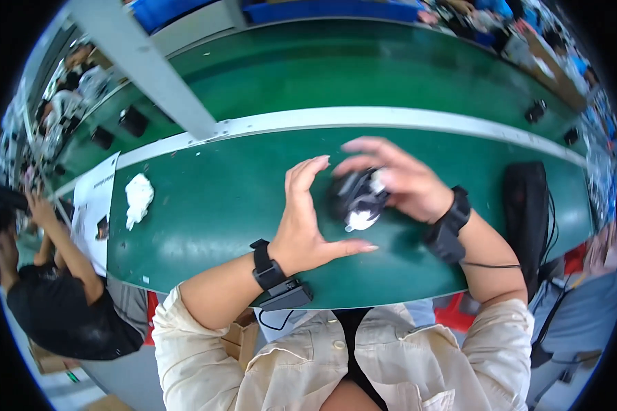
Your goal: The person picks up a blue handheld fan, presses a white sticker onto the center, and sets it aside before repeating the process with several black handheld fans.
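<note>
Where the two hands meet on the green table [212, 205], one small black part [356, 198] sits near mid-table, just right of centre. Its shape is blurred; long axis seems to run from upper right down to lower left, with a pale, whitish end facing the lower edge. Exact facing cannot be told.

Right hand [397, 179]: fingers curled over the part from above and right, closed on it. Left hand [308, 219]: open wide, palm turned toward the part, fingers upright, thumb stretched right along the table below the part; touching or just clear, cannot tell.

Counts: one black part in hand; one white crumpled rag [138, 197] well left; one paper sheet [92, 205] at the left end of the table; one black pouch [526, 205] far right; two wrist bands, one on each wrist.
</note>
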Demonstrator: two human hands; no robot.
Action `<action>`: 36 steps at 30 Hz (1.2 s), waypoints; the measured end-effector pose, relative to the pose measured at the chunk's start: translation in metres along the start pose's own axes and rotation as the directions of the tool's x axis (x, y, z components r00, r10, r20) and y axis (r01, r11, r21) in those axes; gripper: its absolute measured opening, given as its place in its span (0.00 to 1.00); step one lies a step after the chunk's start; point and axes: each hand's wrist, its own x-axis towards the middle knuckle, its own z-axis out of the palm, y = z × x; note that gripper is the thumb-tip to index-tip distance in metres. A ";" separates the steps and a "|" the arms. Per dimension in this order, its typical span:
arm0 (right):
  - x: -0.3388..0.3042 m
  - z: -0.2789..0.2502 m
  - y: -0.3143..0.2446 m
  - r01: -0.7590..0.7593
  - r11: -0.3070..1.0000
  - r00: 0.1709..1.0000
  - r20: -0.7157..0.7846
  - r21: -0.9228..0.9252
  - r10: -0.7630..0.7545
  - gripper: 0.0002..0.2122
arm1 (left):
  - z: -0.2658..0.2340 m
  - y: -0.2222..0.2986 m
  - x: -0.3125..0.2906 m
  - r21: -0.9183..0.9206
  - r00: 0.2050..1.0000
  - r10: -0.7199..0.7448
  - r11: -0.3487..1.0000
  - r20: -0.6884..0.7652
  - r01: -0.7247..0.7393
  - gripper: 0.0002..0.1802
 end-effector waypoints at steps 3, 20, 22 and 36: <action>0.022 -0.050 -0.020 0.163 0.979 0.946 -0.260 -0.125 -0.191 0.21 | -0.002 -0.001 0.000 0.045 0.997 0.016 0.999 -0.071 -0.013 0.57; 0.193 -0.085 -0.079 -0.053 -0.387 0.630 0.270 -0.920 -0.728 0.22 | -0.001 0.001 0.011 0.027 0.969 0.157 0.988 -0.192 -0.154 0.51; 0.244 -0.038 -0.059 0.227 -0.092 0.799 0.239 -0.970 -0.552 0.26 | -0.006 0.001 0.013 0.043 0.956 0.198 0.980 -0.216 -0.193 0.51; 0.418 0.079 0.010 0.410 0.373 0.901 0.434 -0.832 -0.021 0.38 | -0.020 0.009 0.010 0.037 0.912 0.229 0.972 -0.339 -0.231 0.31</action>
